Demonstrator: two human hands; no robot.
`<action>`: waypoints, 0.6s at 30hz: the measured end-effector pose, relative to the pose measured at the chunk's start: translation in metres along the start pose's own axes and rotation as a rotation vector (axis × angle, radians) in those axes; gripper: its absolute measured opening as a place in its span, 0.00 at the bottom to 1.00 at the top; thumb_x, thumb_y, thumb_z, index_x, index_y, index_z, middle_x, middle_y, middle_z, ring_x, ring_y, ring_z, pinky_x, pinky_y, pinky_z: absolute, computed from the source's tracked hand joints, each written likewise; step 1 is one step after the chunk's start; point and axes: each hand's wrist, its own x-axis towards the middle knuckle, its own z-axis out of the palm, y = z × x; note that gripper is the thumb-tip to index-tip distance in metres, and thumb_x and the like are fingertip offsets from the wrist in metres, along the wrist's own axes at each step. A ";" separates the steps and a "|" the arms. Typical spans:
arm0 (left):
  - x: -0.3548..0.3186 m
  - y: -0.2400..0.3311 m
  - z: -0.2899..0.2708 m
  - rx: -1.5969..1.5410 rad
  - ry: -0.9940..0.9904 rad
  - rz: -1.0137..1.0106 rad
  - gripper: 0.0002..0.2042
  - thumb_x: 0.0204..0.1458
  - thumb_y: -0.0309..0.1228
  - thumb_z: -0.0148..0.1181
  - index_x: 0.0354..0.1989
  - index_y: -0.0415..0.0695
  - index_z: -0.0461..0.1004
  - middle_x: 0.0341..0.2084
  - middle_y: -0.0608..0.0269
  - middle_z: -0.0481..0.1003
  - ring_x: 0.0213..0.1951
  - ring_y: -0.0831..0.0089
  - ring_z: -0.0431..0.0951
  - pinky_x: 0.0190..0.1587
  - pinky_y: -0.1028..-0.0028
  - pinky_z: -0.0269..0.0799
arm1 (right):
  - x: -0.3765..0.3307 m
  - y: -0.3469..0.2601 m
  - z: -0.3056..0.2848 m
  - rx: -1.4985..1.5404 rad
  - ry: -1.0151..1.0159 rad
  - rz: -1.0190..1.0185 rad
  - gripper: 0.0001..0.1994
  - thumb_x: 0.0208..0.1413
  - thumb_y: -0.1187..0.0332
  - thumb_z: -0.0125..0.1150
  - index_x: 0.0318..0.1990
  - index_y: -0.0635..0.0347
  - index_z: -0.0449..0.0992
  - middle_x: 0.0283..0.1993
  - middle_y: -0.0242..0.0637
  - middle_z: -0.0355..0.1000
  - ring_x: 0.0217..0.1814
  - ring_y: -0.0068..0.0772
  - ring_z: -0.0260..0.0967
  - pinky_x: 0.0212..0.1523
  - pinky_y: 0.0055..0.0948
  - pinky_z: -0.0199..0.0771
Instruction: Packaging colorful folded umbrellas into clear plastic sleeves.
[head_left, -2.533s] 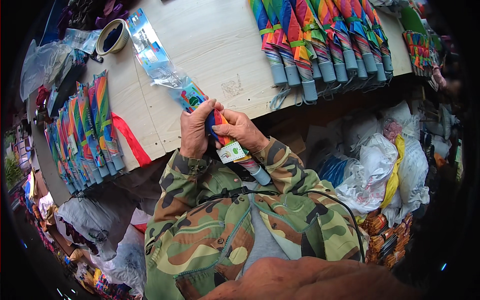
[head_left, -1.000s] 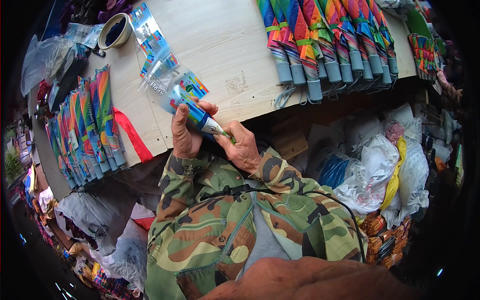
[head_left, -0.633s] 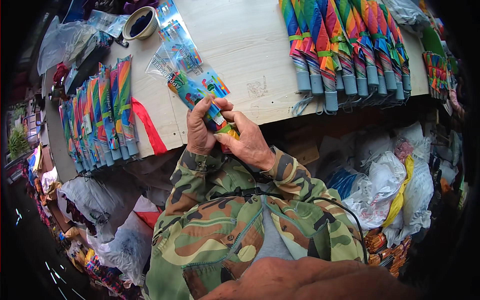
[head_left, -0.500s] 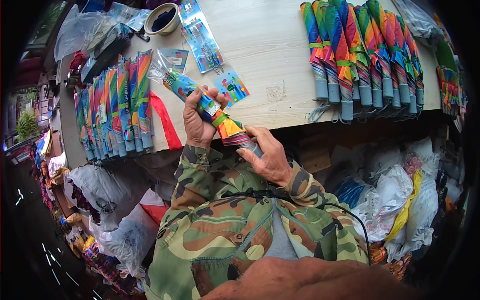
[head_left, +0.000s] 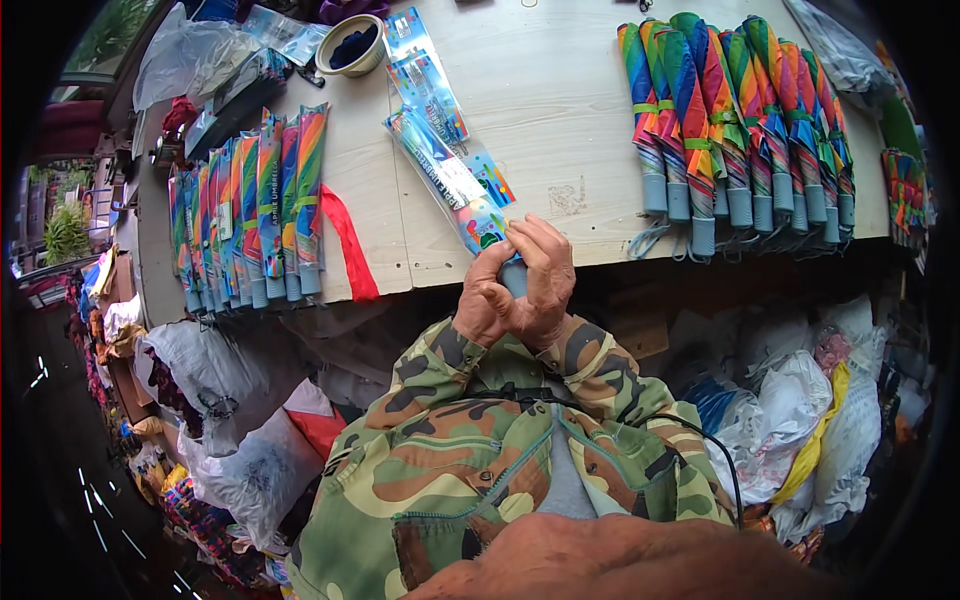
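Observation:
A folded rainbow umbrella sits inside a clear printed plastic sleeve (head_left: 448, 190), tilted over the front edge of the table, its far end up and to the left. At its near end the grey handle (head_left: 514, 278) pokes out between my hands. My left hand (head_left: 484, 302) is closed round the left of the handle. My right hand (head_left: 543, 280) grips from the right, with its fingers at the sleeve's mouth. Just beyond, several flat printed sleeves (head_left: 430, 88) lie partly under the one I hold.
Sleeved umbrellas (head_left: 268, 215) stand in a row at left, beside a red strip (head_left: 347, 245). Several tied, unsleeved umbrellas (head_left: 700, 130) lie at the right. A bowl (head_left: 352, 45) with dark contents sits at the back. White plastic bags (head_left: 780, 415) crowd below the table (head_left: 570, 120).
The umbrella has gone deeper into its sleeve, covering the coloured cloth. My left hand has come down from the sleeve to the handle beside my right hand. The view has shifted slightly.

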 end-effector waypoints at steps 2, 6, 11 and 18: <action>-0.002 0.009 -0.003 -0.111 -0.057 -0.032 0.13 0.72 0.33 0.59 0.59 0.41 0.76 0.50 0.67 0.79 0.50 0.76 0.80 0.56 0.70 0.79 | 0.002 -0.003 0.014 0.024 -0.007 -0.001 0.34 0.64 0.43 0.71 0.63 0.65 0.75 0.62 0.52 0.76 0.65 0.62 0.74 0.65 0.54 0.73; -0.029 0.062 0.025 0.137 0.114 0.127 0.11 0.70 0.33 0.60 0.53 0.40 0.78 0.44 0.63 0.81 0.45 0.75 0.82 0.53 0.68 0.81 | -0.003 -0.010 0.013 0.079 -0.133 -0.031 0.38 0.64 0.41 0.70 0.67 0.65 0.72 0.63 0.52 0.74 0.68 0.62 0.71 0.66 0.57 0.70; -0.076 0.192 -0.022 0.760 0.547 0.414 0.10 0.64 0.35 0.66 0.37 0.40 0.81 0.22 0.63 0.80 0.20 0.70 0.81 0.27 0.70 0.80 | -0.020 0.003 -0.007 0.016 -0.271 -0.005 0.35 0.62 0.44 0.74 0.64 0.65 0.75 0.60 0.50 0.76 0.65 0.60 0.73 0.64 0.55 0.71; -0.176 0.453 -0.166 2.091 1.518 0.529 0.24 0.56 0.48 0.68 0.43 0.33 0.80 0.42 0.31 0.83 0.50 0.32 0.83 0.51 0.43 0.76 | -0.017 0.034 -0.043 -0.167 -0.305 0.053 0.25 0.60 0.57 0.78 0.57 0.65 0.79 0.57 0.48 0.77 0.64 0.61 0.73 0.63 0.54 0.72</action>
